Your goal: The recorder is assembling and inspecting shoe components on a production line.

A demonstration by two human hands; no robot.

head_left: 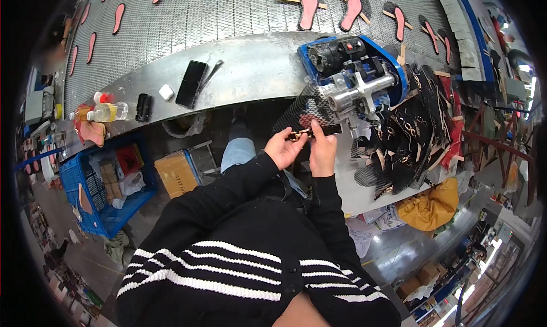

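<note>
In front of my body, both hands grip a black mesh shoe upper with gold-coloured metal trim. My left hand (284,148) pinches its trimmed edge between thumb and fingers. Close beside it on the right, my right hand (323,151) has its fingers closed on the same edge. The mesh of the shoe upper (296,111) spreads away from me, next to a blue and silver motor-driven machine (360,93). To the right of the machine lies a pile of similar black uppers (405,134) with gold chains and tan strips.
Beyond the metal ledge (250,59), a mesh conveyor belt (171,19) carries several pink insoles (308,9). On the ledge are a black phone (192,83), a white case (166,92) and a clear bottle (108,112). A blue crate (105,227) and a cardboard box (175,175) stand lower left.
</note>
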